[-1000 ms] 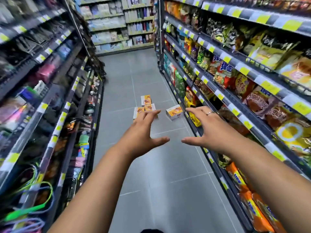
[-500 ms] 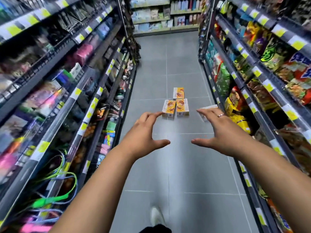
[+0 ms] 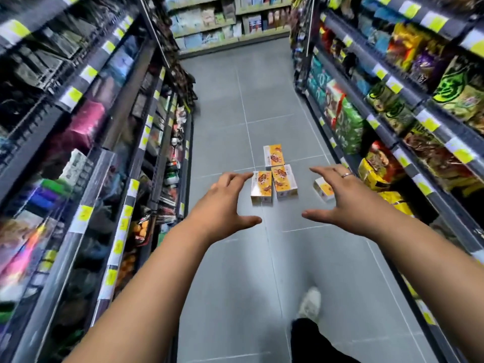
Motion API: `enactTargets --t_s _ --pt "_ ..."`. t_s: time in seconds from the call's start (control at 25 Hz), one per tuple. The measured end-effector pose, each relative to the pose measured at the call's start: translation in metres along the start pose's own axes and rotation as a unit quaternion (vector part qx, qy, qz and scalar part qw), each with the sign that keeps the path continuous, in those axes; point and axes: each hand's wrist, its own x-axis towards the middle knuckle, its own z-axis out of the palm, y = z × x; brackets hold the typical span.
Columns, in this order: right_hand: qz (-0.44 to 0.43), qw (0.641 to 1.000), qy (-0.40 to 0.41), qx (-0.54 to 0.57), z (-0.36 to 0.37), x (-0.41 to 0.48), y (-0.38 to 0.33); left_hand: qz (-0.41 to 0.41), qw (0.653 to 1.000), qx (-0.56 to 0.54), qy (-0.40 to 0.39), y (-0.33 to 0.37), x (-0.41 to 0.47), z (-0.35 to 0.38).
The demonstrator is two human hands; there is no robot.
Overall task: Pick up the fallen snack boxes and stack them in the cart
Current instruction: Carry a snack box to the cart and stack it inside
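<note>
Here, left hand (image 3: 222, 205) and right hand (image 3: 348, 203) hover splayed (empty); snack boxes (image 3: 284, 182) on floor (image 3: 235, 271).

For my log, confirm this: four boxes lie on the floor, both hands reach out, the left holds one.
Wrong on one count: the head view shows the left hand holding nothing, fingers spread. Four boxes do lie on the floor, and the right hand reaches out too.

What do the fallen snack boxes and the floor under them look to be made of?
The snack boxes look like printed cardboard with a slightly glossy finish: crisp folded edges, flat panels, a faint sheen. The floor looks like matte grey tile, going by its straight joint lines; ceramic or stone is unclear.
</note>
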Motion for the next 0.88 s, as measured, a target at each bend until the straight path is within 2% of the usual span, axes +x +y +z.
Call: enactTargets --t_s 0.52,0.68,0.88 --pt "0.020 0.998 -0.043 -0.029 -0.043 0.324 0.047 -0.008 0.999 0.021 -0.034 -0.091 0.293 -0.059" --pt "0.065 0.997 -0.037 -0.019 -0.028 0.416 0.051 0.025 0.997 0.040 -0.065 -0.146 0.396 -0.077" --pt "0.163 0.986 -0.019 0.010 -0.001 0.520 0.047 0.103 0.983 0.090 -0.123 -0.217 0.530 -0.109"
